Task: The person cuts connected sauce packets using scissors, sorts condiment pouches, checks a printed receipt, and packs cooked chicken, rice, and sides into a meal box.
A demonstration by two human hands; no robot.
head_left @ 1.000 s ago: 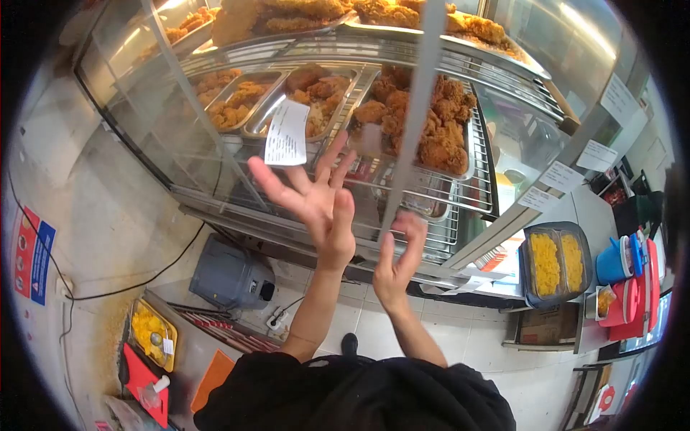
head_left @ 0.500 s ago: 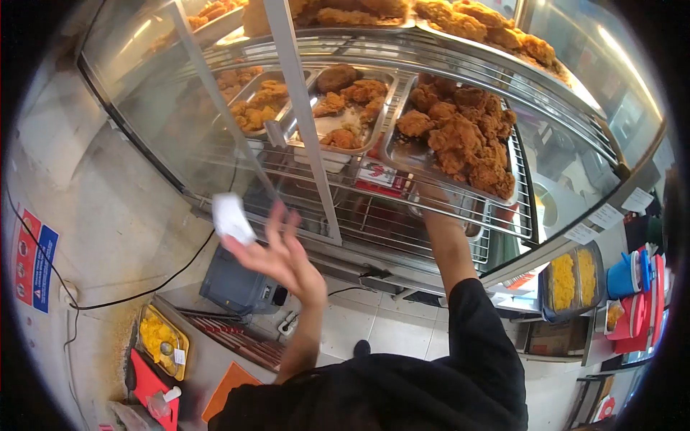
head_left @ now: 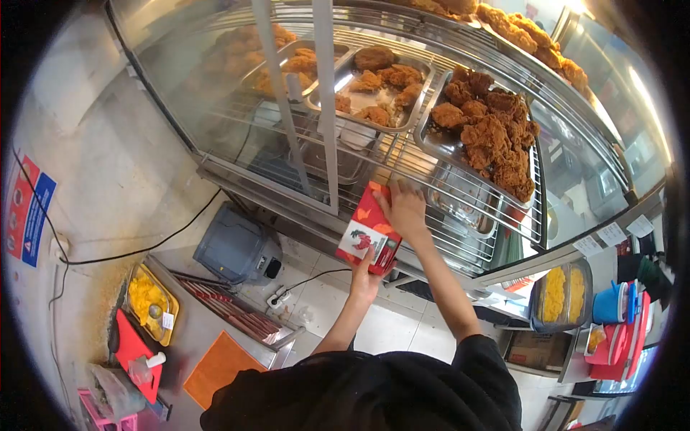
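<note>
A red cardboard food box (head_left: 386, 248) with a white printed panel is at the open front of the glass display cabinet, held between my two hands. My left hand (head_left: 365, 280) grips its near end, with the thumb on the printed face. At its far right end, my right hand (head_left: 407, 208) has its fingers on the side and edge. On the wire shelf (head_left: 528, 224) just beyond, a metal tray (head_left: 435, 141) holds dark fried chicken pieces (head_left: 489, 136). Another metal tray (head_left: 424, 66), to its left, carries fewer pieces. The box's contents are hidden.
A sliding glass door frame (head_left: 327, 108) stands left of my hands. Below are a grey bin (head_left: 233, 248) and a cable on the tiled floor. At lower left are a tray of yellow food (head_left: 152, 305) and an orange cloth (head_left: 221, 368); a yellow-food container (head_left: 557, 294) is at right.
My right hand has come out from the lower shelf with the red box. My left hand has moved right and taken hold of it. The white slip by my left hand is no longer visible.
</note>
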